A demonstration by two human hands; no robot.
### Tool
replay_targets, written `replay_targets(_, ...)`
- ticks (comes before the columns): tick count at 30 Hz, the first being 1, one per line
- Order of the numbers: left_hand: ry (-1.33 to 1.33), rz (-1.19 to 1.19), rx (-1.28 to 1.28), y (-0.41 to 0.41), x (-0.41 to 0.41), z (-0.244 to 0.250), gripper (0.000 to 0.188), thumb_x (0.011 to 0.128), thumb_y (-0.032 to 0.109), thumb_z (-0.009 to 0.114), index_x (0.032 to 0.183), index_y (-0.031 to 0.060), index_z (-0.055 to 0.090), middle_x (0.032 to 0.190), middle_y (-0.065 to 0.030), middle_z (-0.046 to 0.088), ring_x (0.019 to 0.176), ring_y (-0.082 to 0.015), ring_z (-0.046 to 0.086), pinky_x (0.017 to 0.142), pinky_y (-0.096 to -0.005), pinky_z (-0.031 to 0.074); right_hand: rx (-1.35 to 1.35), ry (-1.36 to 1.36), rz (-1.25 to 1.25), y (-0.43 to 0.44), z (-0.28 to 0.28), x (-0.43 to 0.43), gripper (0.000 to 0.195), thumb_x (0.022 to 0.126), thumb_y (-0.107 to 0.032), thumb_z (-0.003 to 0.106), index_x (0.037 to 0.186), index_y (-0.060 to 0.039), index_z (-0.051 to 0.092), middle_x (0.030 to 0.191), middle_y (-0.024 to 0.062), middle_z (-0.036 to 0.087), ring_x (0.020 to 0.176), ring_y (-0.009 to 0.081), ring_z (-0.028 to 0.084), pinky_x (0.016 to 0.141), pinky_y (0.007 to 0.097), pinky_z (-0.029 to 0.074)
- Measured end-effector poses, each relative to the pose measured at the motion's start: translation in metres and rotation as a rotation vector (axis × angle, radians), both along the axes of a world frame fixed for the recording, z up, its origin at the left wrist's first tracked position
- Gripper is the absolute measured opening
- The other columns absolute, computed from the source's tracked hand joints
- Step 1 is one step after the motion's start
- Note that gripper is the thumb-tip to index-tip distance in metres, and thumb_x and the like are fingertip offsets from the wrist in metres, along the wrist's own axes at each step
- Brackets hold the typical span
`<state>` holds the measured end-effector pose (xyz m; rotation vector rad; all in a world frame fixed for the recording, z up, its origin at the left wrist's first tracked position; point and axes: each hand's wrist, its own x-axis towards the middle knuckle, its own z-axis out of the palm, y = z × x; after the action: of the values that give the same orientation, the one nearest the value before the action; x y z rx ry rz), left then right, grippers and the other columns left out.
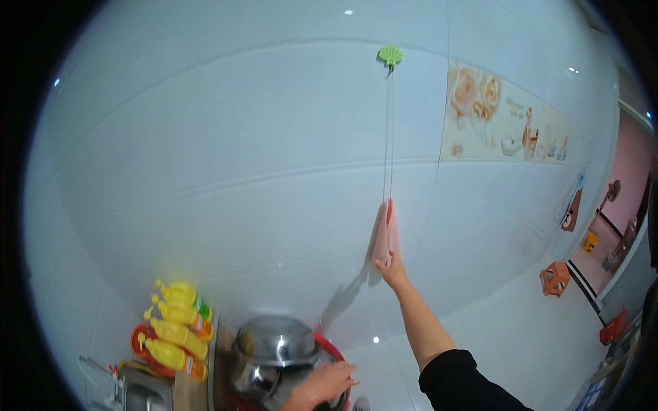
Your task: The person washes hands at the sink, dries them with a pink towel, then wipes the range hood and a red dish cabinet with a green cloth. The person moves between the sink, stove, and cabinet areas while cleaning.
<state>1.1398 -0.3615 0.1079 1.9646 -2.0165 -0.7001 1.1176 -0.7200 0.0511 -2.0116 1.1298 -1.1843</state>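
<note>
My right hand [393, 271] grips the lower end of a pink cloth [386, 231] with thumb and fingers. The cloth hangs against the white tiled wall on a long thin loop of string [389, 133]. That loop runs up to a metal hook under a green shell-shaped wall hook [390, 55]. Lower down, my left hand [331, 381] hovers with nothing in it, fingers slightly apart. Beneath and beside it is a red basin [333, 345] holding stainless steel pots or bowls, including a large upturned one [277, 336].
Several yellow pump bottles [177, 331] stand left, near a steel sink [149, 393] with a faucet [117, 380]. An orange plastic stool [555, 280] is on the tiled floor by a doorway at right. A decorated tile panel [506, 115] is on the wall.
</note>
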Motion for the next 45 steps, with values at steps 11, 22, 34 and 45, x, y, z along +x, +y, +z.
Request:
replay_targets(11,0.069,0.242,-0.571,-0.142,0.081,0.06,0.034,0.09,0.025,0.053,0.119,0.0088,0.054,0.109,-0.0157,0.061,0.094,-0.0317,0.06,0.078,-0.0439,0.048,0.299,0.516,0.559,-0.007,0.049,-0.056,0.024,0.08,-0.028,0.067,0.088,-0.0056,0.067,0.086,0.0082,0.067,0.082,0.0177,0.063,0.072,0.0315,0.049)
replay_targets(22,0.697,0.645,-1.811,-0.291,0.053,0.144,0.013,0.092,0.006,0.047,0.104,0.0016,0.046,0.079,-0.0057,0.055,0.062,-0.0097,0.045,0.055,-0.0231,0.037,0.535,-0.755,0.777,0.143,0.078,-0.026,0.065,0.083,-0.017,0.066,0.136,-0.0027,0.031,0.128,0.0062,0.044,0.118,0.0157,0.04,0.099,0.0335,0.035)
replay_targets(34,2.324,-0.189,-0.742,-0.288,0.001,0.156,0.022,0.096,0.027,0.043,0.097,0.0073,0.054,0.073,-0.0025,0.048,0.064,-0.0153,0.044,0.05,-0.0273,0.037,0.235,-0.475,0.701,0.091,0.083,-0.058,0.069,0.09,-0.032,0.056,0.141,-0.0003,0.022,0.141,0.0087,0.032,0.124,0.0188,0.034,0.106,0.0323,0.026)
replay_targets(45,1.865,-0.01,-0.771,-0.283,-0.058,0.099,0.03,0.093,0.004,0.043,0.123,0.0006,0.047,0.125,-0.0109,0.051,0.114,-0.0184,0.048,0.103,-0.0324,0.035,0.319,-0.855,0.439,0.054,0.161,-0.082,0.039,0.098,-0.033,0.043,0.115,0.001,0.051,0.111,0.0083,0.054,0.102,0.0141,0.05,0.085,0.0279,0.043)
